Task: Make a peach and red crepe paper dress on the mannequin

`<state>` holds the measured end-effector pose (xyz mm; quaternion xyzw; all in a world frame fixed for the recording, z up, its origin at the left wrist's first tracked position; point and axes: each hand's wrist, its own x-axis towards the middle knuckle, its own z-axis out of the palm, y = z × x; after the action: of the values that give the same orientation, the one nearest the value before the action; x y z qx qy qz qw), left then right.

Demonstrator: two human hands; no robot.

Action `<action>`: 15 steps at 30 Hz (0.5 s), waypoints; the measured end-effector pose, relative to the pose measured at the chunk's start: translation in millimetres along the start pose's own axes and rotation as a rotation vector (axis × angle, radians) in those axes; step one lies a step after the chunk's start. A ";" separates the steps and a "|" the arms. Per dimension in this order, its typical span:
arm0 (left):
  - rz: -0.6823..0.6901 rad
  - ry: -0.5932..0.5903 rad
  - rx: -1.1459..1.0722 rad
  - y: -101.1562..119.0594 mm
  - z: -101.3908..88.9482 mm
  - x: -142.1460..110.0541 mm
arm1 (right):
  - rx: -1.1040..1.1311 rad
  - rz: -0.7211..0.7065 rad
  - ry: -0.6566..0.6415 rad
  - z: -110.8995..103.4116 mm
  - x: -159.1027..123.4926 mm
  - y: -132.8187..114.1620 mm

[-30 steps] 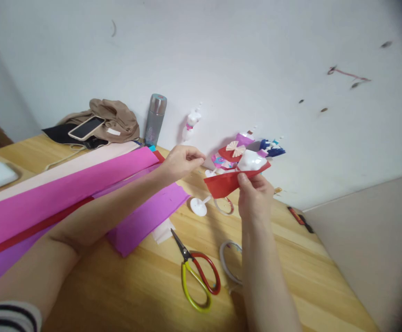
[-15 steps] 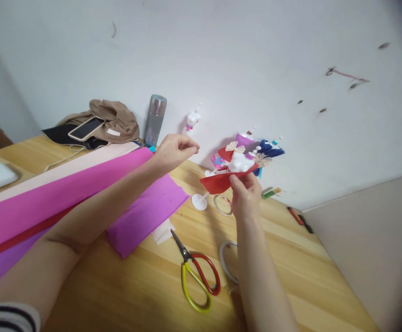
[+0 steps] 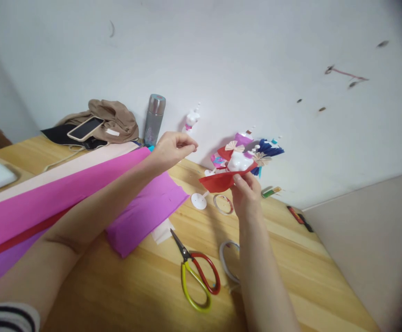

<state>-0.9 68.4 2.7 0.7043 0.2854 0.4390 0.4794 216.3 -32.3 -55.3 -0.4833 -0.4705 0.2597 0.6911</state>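
Our right hand (image 3: 248,196) pinched the red paper (image 3: 218,182) between thumb and fingers, raised above the table (image 3: 141,286) against the white figure (image 3: 239,162). Compared with 1 second earlier, hand and paper sat slightly further left, so a pale fan (image 3: 262,159) showed beside the figure. Our left hand (image 3: 173,148) had shifted up and left, fingers curled nearly closed; we could not tell whether it held anything. The scissors (image 3: 185,253) lay unmoved.

Even, cool light, moderately bright; source out of view, probably overhead. Soft shadows on the wall (image 3: 221,55) left of the white figures (image 3: 240,161), which carry small glints, and across the table (image 3: 308,258). Wide-angle stretch; right edge dark, blurred.
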 end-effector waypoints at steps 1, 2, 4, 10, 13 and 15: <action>0.000 0.009 -0.002 1.1 -1.4 0.3 | 0.015 0.018 -0.020 -1.4 -0.2 -1.2; 0.005 0.017 -0.002 2.7 -3.4 0.7 | 0.027 0.037 -0.027 -3.4 -0.1 -1.9; 0.031 0.044 0.002 7.8 -10.0 1.1 | 0.034 0.074 0.009 -9.3 1.9 -1.6; 0.106 0.248 -0.034 29.7 -50.8 -0.3 | -0.087 0.196 0.329 -27.6 17.3 -5.7; 0.107 0.316 0.052 34.2 -72.7 -2.0 | -0.052 -0.043 0.637 -32.6 16.0 -26.6; 0.092 0.307 0.169 32.0 -82.1 -2.0 | -0.022 -0.281 0.632 -35.7 5.1 -47.7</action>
<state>-75.6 89.6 44.4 0.6790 0.3585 0.5373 0.3489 246.0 -62.3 -13.0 -0.4777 -0.2981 -0.0055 0.8264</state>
